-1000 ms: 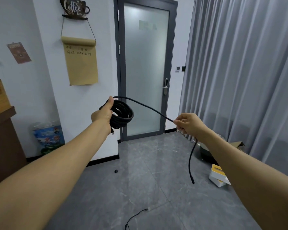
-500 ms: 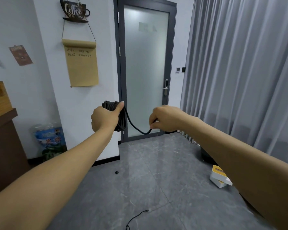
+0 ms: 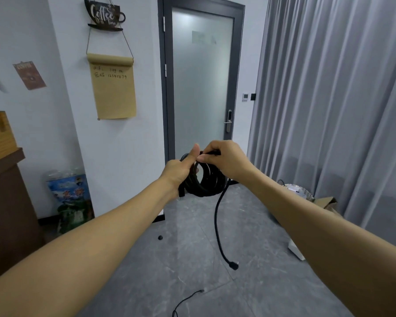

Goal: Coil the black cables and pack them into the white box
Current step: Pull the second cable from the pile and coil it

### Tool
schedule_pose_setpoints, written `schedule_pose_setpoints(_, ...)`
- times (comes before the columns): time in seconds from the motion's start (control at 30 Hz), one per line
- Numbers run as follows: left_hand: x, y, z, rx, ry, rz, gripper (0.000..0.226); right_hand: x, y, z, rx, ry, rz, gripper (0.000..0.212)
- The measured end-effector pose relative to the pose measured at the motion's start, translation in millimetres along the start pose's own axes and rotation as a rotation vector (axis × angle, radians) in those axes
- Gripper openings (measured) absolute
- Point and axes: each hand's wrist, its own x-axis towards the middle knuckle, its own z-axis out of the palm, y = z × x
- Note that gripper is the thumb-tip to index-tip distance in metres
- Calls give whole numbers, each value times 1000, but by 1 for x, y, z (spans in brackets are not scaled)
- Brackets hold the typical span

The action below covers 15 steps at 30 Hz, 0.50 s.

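Two hands met on one thick black rubber cable coil (image 3: 204, 179), held chest-high before the frosted-glass door (image 3: 201, 83).
Left hand (image 3: 177, 171) gripped the loops; right hand (image 3: 224, 160) pinched the strand, its plug end (image 3: 233, 265) dangling above the grey floor (image 3: 192, 259).

White wall (image 3: 44, 138); frosted glass door (image 3: 201, 88), grey curtains (image 3: 329, 99), grey tiled floor (image 3: 169, 271), brown cabinet (image 3: 7, 202)

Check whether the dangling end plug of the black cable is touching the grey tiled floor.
Apart. In the head view the plug hangs free on the loose tail below the black cable coil, which the left hand and right hand hold high above the floor.
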Motion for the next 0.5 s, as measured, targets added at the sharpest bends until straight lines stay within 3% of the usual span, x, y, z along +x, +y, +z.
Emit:
schedule_pose_setpoints(0.2,0,-2,5,-88,-249,-39,64,-2,4,-9,16,51,50,23)
schedule_pose_setpoints(0.3,4,-5,5,-91,-346,-25,47,2,6,-17,-35,-11,102,22)
schedule_pose_setpoints(0.4,13,-8,2,83,-269,-5,27,4,9,-27,-118,-172,139,23)
schedule_pose_setpoints(0.5,18,-8,-2,270,-224,24,23,3,14,-28,-363,-272,76,39)
